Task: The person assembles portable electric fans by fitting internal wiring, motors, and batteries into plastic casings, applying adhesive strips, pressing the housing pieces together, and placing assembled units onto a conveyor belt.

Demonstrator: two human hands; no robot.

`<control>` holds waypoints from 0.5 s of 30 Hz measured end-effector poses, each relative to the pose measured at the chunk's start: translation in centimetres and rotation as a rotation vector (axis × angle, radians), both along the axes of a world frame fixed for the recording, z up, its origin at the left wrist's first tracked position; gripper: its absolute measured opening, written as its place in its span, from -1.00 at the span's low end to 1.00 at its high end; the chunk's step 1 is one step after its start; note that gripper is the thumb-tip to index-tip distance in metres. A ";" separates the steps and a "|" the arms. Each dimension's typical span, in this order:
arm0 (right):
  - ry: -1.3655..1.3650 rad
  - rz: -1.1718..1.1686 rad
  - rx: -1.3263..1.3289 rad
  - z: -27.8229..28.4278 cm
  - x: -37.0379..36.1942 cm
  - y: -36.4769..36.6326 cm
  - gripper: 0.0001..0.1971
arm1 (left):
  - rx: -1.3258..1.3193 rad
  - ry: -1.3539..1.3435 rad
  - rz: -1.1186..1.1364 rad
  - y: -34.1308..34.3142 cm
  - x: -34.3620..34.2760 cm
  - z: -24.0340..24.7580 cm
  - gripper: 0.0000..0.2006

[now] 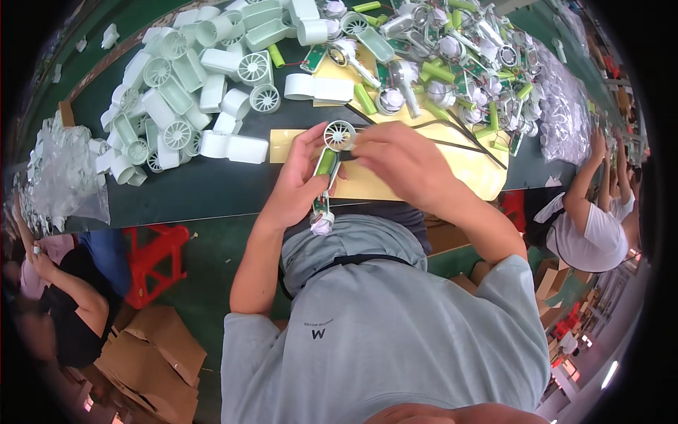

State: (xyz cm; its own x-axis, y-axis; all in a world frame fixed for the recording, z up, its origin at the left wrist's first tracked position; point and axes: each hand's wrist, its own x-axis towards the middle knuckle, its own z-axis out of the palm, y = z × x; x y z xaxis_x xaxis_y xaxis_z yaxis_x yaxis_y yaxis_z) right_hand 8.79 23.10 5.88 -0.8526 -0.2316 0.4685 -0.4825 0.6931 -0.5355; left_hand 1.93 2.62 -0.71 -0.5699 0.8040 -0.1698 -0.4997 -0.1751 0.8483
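Note:
My left hand (291,187) grips a pale green handheld fan housing (340,134) by its handle, with the round spoked head pointing away from me. Inside the handle lies a green cylindrical battery (326,162). A small green circuit board (322,203) and a whitish motor piece (321,222) hang at the near end, close to my shirt. My right hand (406,159) is closed, its fingertips pinched at the right side of the spoked head. Something small and dark shows by those fingertips; what they hold is too hidden to name.
Pale green housings (187,92) are heaped at the back left. Wired assemblies with batteries and boards (452,63) pile up at the back right. Black strips (466,138) lie on a yellow sheet (424,177). Plastic bags (565,106) flank the table; a red stool (152,261) and co-workers are beside me.

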 end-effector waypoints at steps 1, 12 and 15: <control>0.054 0.054 0.102 0.5 -0.6 -0.5 -0.77 | -0.023 -0.011 0.010 0.0 0.0 0.3 -0.25; 0.027 0.180 0.348 0.1 -1.3 -0.9 -0.78 | -0.065 -0.024 -0.043 -0.5 -0.5 0.2 -0.25; -0.124 0.198 0.211 0.7 -1.3 -0.8 -0.83 | -0.083 0.011 -0.059 -0.7 -0.6 0.2 -0.27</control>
